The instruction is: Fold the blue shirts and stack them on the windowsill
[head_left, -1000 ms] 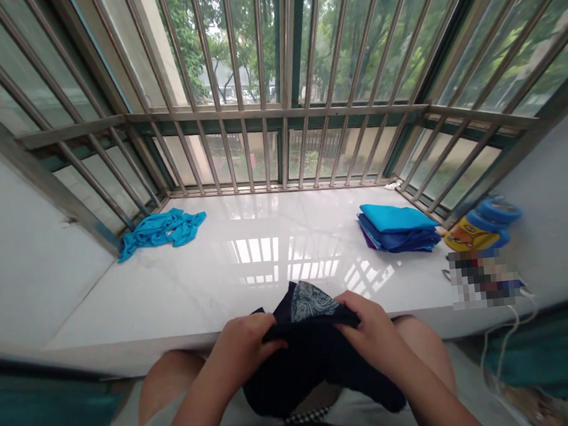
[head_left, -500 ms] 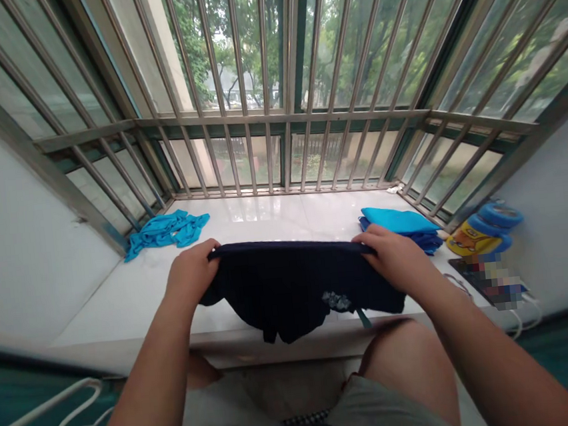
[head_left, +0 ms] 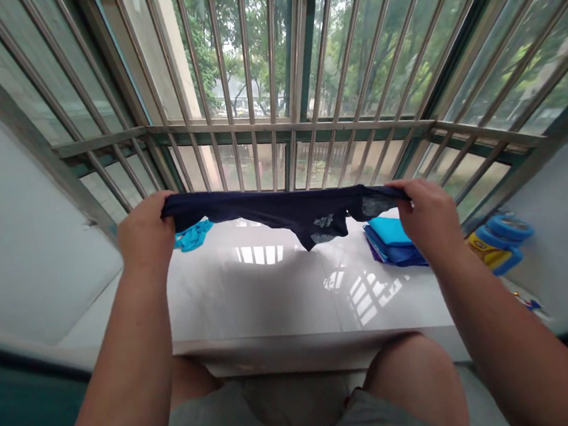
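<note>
A dark navy garment (head_left: 263,207) with a greyish print near its lower right hangs stretched in the air above the white sill. My left hand (head_left: 145,229) is closed on its left end, and my right hand (head_left: 427,209) pinches the right end. Behind the left hand lies a crumpled bright-blue cloth (head_left: 194,236), partly hidden. Close to my right hand sits a stack of folded blue clothes (head_left: 392,239), with the lighter blue piece on top.
Metal window bars (head_left: 246,62) run along the back and both sides of the white sill (head_left: 252,303). A blue and yellow jug (head_left: 500,242) stands by the right wall. My knees are at the sill's front edge.
Both hands have risen and moved apart, lifting the navy garment toward the window and pulling it out wider. It now hangs as a narrower strip.
</note>
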`<state>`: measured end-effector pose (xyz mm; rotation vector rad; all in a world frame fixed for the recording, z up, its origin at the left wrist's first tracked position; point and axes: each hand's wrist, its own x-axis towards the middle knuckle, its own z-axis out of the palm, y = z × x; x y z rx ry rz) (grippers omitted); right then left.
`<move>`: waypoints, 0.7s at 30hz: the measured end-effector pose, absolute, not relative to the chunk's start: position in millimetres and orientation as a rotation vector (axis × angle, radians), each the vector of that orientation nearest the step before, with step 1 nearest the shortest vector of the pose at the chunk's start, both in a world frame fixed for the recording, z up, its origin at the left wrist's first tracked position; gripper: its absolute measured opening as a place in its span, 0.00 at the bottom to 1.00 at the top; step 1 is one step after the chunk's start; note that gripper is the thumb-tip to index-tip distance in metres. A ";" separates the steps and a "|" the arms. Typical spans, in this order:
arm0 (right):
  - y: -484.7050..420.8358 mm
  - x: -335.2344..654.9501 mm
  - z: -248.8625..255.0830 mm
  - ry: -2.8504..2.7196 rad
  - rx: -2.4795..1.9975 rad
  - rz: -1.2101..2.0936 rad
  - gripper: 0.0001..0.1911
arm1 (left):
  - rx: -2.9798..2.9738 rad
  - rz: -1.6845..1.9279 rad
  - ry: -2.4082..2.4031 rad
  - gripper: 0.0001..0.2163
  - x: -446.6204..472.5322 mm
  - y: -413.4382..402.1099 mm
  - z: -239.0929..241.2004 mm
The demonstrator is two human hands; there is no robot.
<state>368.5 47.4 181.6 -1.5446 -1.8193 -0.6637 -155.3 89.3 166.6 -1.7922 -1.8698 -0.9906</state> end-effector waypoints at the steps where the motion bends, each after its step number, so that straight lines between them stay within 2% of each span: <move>1: 35.8 372.7 162.6 -1.821 -1.510 -0.660 0.18 | -1.792 -0.963 -1.904 0.22 -160.8 78.8 150.6; 3: 11.5 379.1 112.0 -1.895 -1.477 -0.600 0.16 | -1.819 -0.832 -2.035 0.24 -174.5 60.2 105.5; 8: -43.7 376.6 -37.5 -2.128 -1.477 -0.198 0.15 | -2.148 -0.183 -2.341 0.26 -209.8 27.5 -29.9; 11: -63.9 360.3 -95.8 -2.140 -1.515 -0.022 0.13 | -2.171 -0.037 -2.287 0.28 -203.1 16.0 -76.4; 14: -69.6 332.2 -117.2 -2.099 -1.533 0.071 0.16 | -2.400 -0.215 -2.012 0.29 -156.0 14.2 -86.9; 18: -64.3 287.6 -115.0 -2.112 -1.484 0.146 0.19 | -2.815 -0.553 -1.595 0.24 -50.9 25.8 -84.3; 19: -63.3 278.7 -113.1 -2.115 -1.470 0.157 0.20 | -2.879 -0.550 -1.540 0.29 -24.5 29.8 -85.3; 21: -63.5 268.0 -109.4 -2.114 -1.452 0.176 0.20 | -2.959 -0.464 -1.521 0.44 20.9 36.6 -90.2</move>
